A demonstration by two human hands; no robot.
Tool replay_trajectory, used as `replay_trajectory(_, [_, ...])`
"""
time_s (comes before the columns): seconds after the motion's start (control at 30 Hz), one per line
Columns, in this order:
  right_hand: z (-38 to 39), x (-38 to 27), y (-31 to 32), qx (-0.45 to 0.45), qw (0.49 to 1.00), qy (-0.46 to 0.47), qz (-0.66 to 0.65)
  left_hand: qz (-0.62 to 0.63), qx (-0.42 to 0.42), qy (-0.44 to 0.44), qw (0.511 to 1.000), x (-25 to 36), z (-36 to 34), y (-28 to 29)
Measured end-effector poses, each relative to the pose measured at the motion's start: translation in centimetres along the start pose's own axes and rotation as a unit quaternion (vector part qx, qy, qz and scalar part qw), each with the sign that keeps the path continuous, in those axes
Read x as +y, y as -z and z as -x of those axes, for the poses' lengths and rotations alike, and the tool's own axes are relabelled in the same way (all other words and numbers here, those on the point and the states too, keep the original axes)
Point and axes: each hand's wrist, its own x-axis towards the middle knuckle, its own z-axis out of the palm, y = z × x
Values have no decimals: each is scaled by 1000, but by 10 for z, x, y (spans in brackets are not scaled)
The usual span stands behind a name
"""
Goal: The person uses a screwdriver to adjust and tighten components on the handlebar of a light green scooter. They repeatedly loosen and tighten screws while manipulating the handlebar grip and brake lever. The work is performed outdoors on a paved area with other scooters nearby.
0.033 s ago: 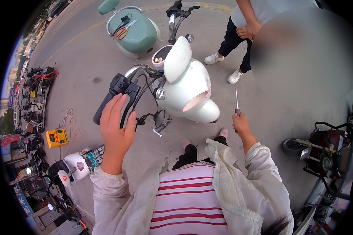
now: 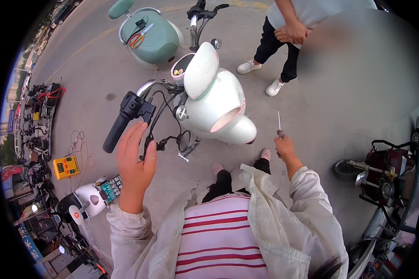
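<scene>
A white electric scooter (image 2: 214,100) stands in front of me with its front cover tilted up. My left hand (image 2: 137,156) is raised beside the black handlebar grip (image 2: 119,125), fingers stretched out and holding nothing. Its fingertips come close to the brake lever and black cables (image 2: 160,104); whether they touch I cannot tell. Out to the right, my right hand (image 2: 284,148) is closed round the dark handle of a screwdriver (image 2: 279,123), its thin shaft pointing away from me. Wrenches (image 2: 183,157) lie on the ground below the handlebar.
Scissors (image 2: 137,39) with orange handles rest on the scooter's green seat (image 2: 156,44). Another person (image 2: 284,39) stands at the far right. A yellow box (image 2: 66,167) with wires sits on the left. Parked scooters (image 2: 91,197) line the left side, and a dark red three-wheeler (image 2: 381,172) stands right.
The scooter, seat and handlebar sit slightly further left in the picture. My left hand appears a little lower relative to the handlebar. The screwdriver stays in my right hand.
</scene>
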Motion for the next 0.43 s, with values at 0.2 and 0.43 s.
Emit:
replay_trajectory(0.2, [-75, 96, 2, -170, 956, -66, 228, 108, -167, 177, 964, 36, 48, -103])
replay_trajectory(0.43, [-212, 164, -74, -198, 944, -93, 245, 167, -302, 323, 881, 50, 102, -290])
